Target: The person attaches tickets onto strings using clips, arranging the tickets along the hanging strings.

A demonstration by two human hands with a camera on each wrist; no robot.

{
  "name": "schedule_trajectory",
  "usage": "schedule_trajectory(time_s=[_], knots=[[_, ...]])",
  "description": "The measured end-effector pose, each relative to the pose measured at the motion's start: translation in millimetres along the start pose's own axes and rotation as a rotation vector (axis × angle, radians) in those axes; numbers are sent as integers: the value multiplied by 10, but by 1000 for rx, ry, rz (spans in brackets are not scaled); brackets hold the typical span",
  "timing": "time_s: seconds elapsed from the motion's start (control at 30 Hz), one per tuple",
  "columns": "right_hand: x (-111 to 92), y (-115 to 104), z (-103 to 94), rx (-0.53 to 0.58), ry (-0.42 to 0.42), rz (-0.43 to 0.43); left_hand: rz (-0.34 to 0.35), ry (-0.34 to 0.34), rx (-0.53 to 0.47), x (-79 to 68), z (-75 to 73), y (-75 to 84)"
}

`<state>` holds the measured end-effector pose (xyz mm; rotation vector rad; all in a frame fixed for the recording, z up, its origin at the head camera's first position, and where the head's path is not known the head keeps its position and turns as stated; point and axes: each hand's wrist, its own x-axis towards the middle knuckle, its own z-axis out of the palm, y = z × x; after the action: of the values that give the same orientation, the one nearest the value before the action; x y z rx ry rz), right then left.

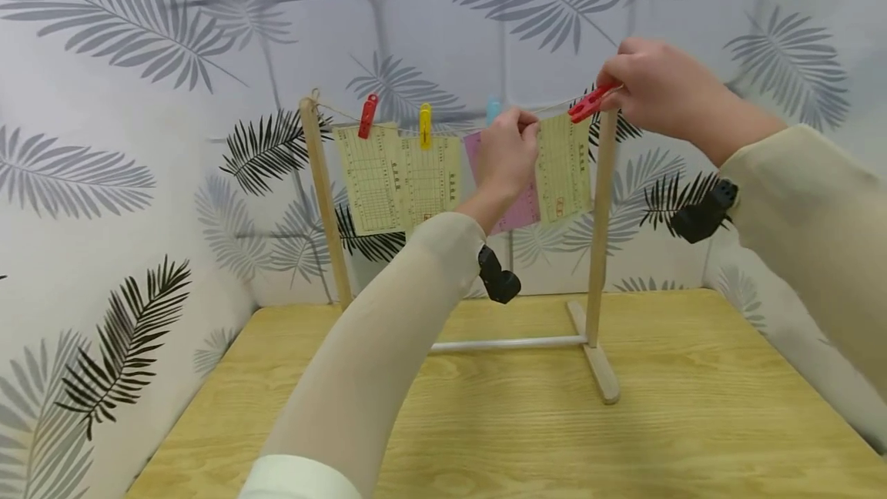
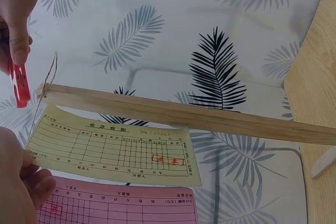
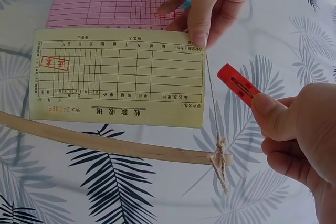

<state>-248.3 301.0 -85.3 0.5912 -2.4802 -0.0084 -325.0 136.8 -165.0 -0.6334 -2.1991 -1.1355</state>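
My left hand [image 1: 509,152] pinches the top edge of a pale yellow receipt slip [image 1: 564,168] at the string [image 3: 212,95], with the thumb on the paper's corner. The slip hangs beside the right post. Held between the thumb and fingers of my right hand [image 1: 658,87] is a red clothespin [image 1: 587,105]. In the right wrist view the pin's tip is close to the string and apart from the slip. A pink slip [image 1: 521,212] hangs just left of the yellow one, partly hidden by my left hand. A light blue clothespin [image 1: 493,109] shows above it.
Two more yellow slips hang on the left, one under a red clothespin [image 1: 368,115], one under a yellow clothespin [image 1: 426,126]. Wooden posts [image 1: 600,237] carry the string, joined low by a white rod [image 1: 509,343]. The frame stands on a wood-grain table [image 1: 513,437] near a leaf-patterned backdrop.
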Motion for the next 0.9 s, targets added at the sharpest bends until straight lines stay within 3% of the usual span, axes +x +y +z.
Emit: schedule_trajectory(time_s=[0.17, 0.4, 0.9], knots=[[181, -37, -24, -2, -77, 36, -19, 15, 36, 12, -25, 4], [352, -75, -59, -73, -124, 8, -47, 11, 77, 22, -28, 30], [483, -2, -88, -98, -205, -11, -59, 5, 98, 30, 30, 139]])
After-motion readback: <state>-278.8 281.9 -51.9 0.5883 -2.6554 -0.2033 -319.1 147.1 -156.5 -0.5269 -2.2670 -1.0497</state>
